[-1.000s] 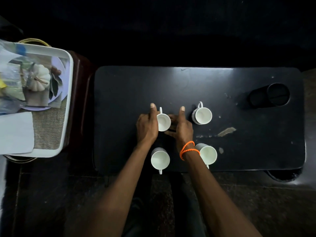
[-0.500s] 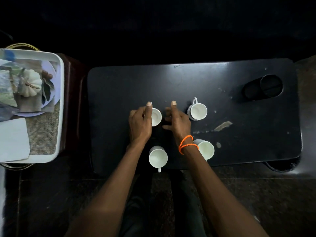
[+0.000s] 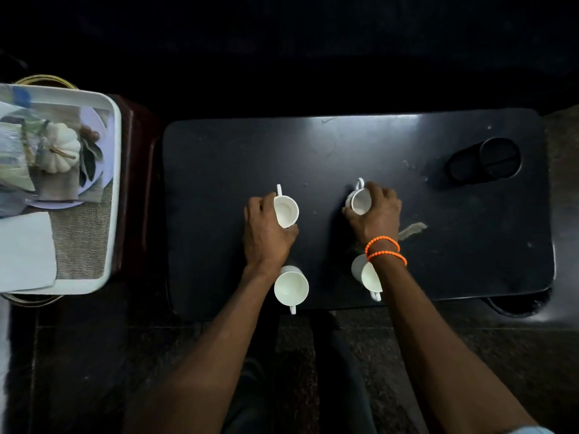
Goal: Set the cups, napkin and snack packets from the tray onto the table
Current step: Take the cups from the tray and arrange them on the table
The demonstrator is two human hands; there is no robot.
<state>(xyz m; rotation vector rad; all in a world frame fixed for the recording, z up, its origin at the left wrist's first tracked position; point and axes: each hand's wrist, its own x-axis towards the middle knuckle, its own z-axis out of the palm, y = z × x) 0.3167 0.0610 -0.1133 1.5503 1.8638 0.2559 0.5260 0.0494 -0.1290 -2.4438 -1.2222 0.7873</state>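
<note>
Several white cups stand on the black table (image 3: 360, 145). My left hand (image 3: 264, 230) grips the far left cup (image 3: 285, 210) by its side, handle pointing away from me. My right hand (image 3: 374, 211), with orange bead bracelets at the wrist, grips the far right cup (image 3: 360, 200). Two more cups stand near the front edge: the near left cup (image 3: 291, 288) with its handle toward me, and the near right cup (image 3: 366, 275), partly hidden by my right wrist. The white tray (image 3: 114, 189) at the left holds a folded white napkin (image 3: 25, 249) and clear snack packets (image 3: 15, 161).
A white pumpkin ornament (image 3: 61, 147) with dark leaves lies on a pale plate in the tray, over a woven mat (image 3: 83, 233). A black cylindrical holder (image 3: 485, 162) lies at the table's far right. A scuffed patch (image 3: 412, 229) marks the tabletop. The tray rests on a dark red stand.
My right hand left the far left cup and moved right onto the far right cup. My left hand stays on the far left cup, now gripping it alone.
</note>
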